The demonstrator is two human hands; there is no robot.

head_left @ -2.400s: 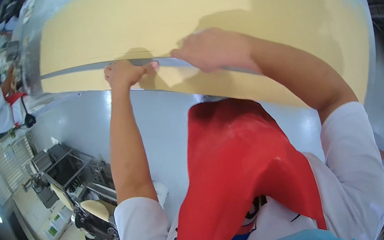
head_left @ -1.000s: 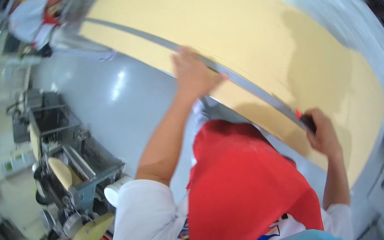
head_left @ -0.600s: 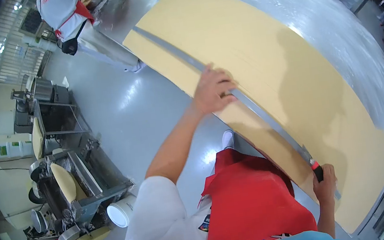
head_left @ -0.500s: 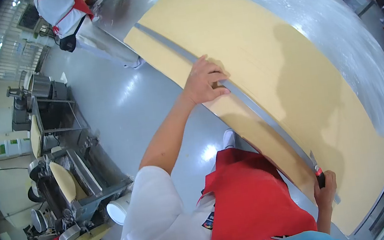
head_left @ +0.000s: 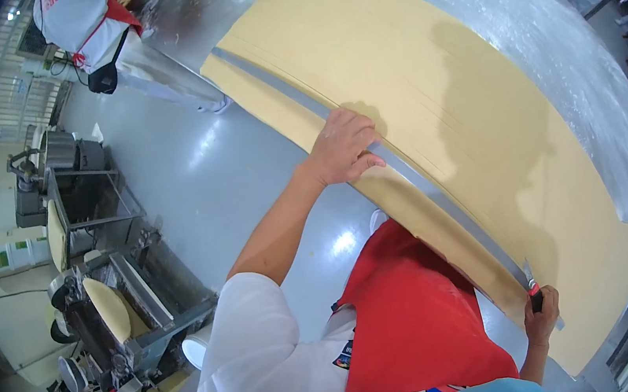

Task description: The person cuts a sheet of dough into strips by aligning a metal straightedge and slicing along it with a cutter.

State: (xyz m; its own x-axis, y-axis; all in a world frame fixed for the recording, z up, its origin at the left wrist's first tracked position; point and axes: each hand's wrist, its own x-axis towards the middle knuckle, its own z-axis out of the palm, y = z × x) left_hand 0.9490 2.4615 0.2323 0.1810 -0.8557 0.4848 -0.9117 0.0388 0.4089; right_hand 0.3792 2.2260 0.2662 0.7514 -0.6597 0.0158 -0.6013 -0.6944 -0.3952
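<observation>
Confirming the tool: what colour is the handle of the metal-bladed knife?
The knife handle is black, red near the metal blade; head view.

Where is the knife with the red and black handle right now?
In the head view, the knife is at the lower right, held in the right hand, its blade over the large yellow sheet.

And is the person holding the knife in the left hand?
No, the right hand holds the knife, and the left hand lies well apart from it.
</observation>
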